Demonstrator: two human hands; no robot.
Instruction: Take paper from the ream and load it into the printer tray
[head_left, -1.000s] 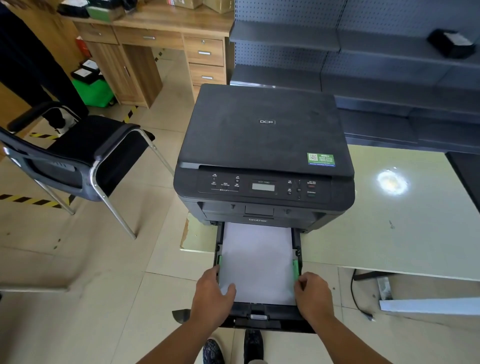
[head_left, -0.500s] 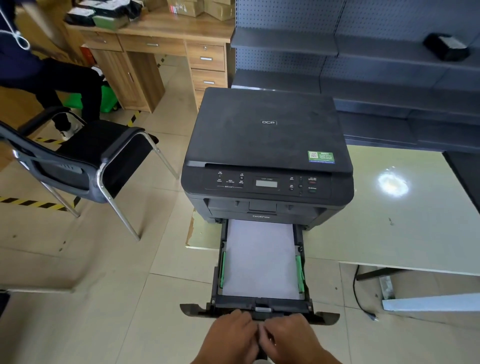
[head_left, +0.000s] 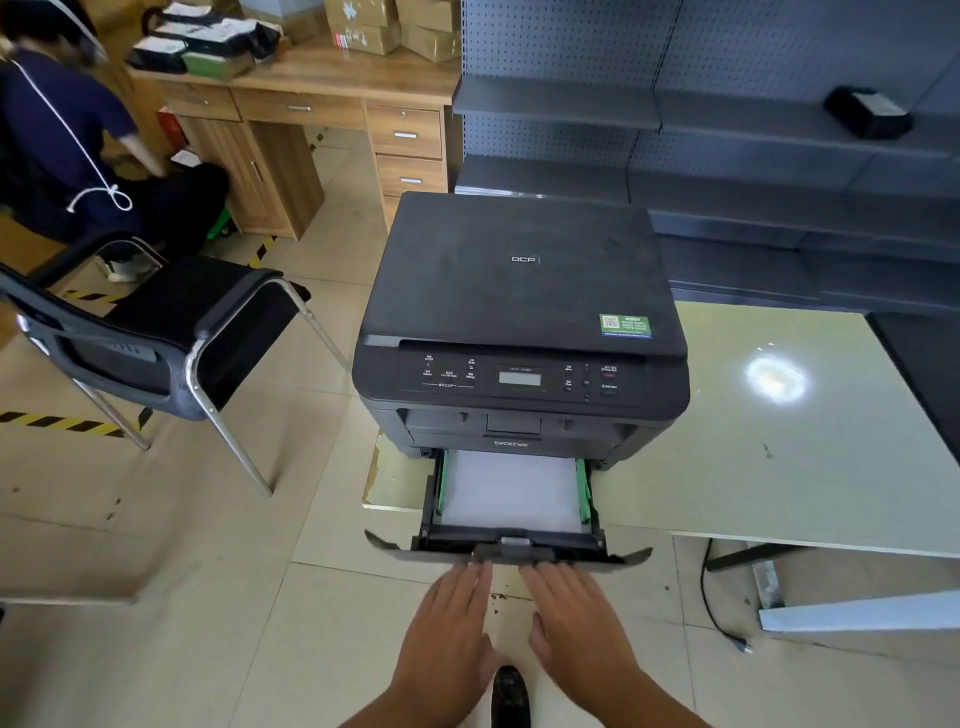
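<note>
A black printer (head_left: 519, 306) stands at the left end of a pale green table (head_left: 779, 467). Its paper tray (head_left: 597, 548) sticks out partway from the bottom front, with a stack of white paper (head_left: 511, 491) lying flat between green side guides. My left hand (head_left: 449, 629) and my right hand (head_left: 576, 618) are flat, fingers extended, side by side with fingertips against the tray's front panel. Neither hand holds anything. No ream is in view.
A black chair (head_left: 156, 338) with metal legs stands to the left on the tiled floor. Behind it a person (head_left: 62, 140) crouches by a wooden desk (head_left: 311, 104). Grey shelving (head_left: 727, 130) runs behind the table. A black cable (head_left: 711, 597) hangs under the table at right.
My hands left the paper's near corners, met at the tray's front and now press flat on it. The tray has slid further into the printer.
</note>
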